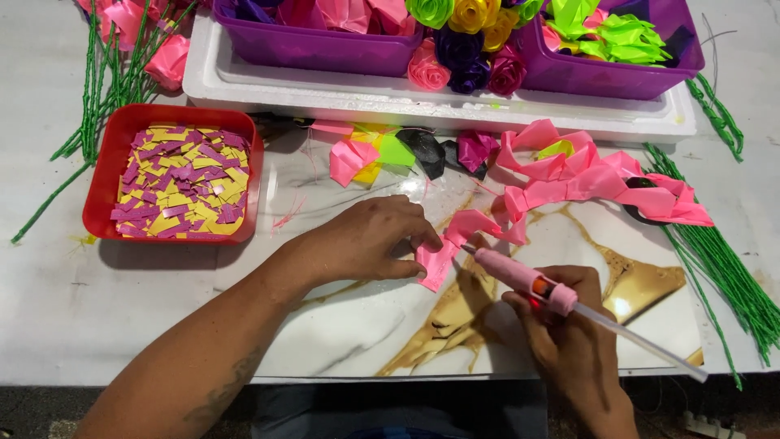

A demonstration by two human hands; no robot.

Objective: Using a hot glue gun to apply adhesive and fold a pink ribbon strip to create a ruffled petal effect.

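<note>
Pink ribbon, folded into a petal shape, is pinched between the fingertips of the left hand, which closes on it from the left just above a marble-patterned board. The right hand is wrapped around a pink glue gun, whose nozzle points up-left and meets the folded ribbon at its right edge; a clear glue stick juts out of the gun's back toward the lower right. The ribbon runs on from the fold as a long, looping pink strand lying across the board to the upper right.

The board rests on a white table. Green wire stems lie at its right edge. To the left stands a red tray of purple and yellow paper scraps. Behind, a white foam tray carries purple tubs of finished paper roses.
</note>
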